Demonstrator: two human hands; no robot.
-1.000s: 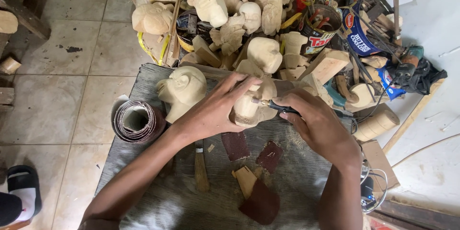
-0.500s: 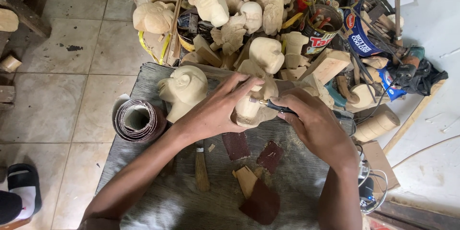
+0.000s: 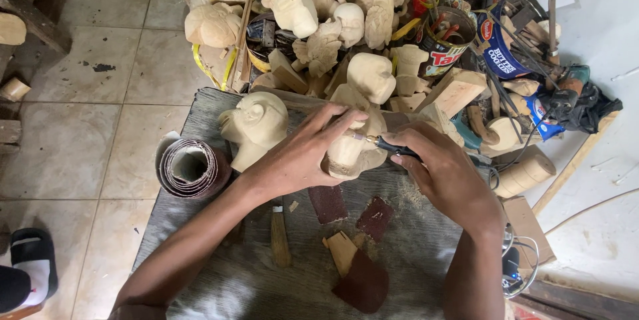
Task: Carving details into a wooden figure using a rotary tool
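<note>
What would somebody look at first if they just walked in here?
Probably the two hands in the middle: the left hand grips a pale wooden carving while the right hand presses a small dark-handled tool against it. Next comes the big heap of carved wooden figures piled along the top. A carved wooden head and a roll of sandpaper sit to the left.
</note>
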